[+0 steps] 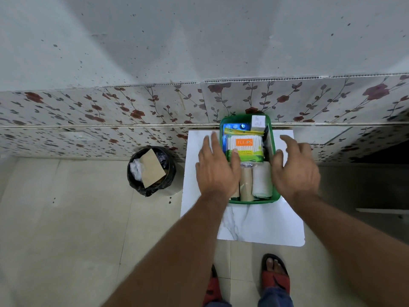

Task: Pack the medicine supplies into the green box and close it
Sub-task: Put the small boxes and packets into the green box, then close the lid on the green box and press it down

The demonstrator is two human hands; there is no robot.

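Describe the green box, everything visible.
The green box is a rectangular container that looks like plastic, open, with no lid in view. It sits upright on the white marbled tabletop, its far end at the floral wall. It is packed: a cotton swab pack, bandage rolls, a blue blister strip and a small white carton. The left hand and right hand flank its sides, fingers spread; contact unclear.

White marble table [254,227]: green box [253,200] on it.

Open green box [275,151] on white table, packed with medicine supplies [245,145]
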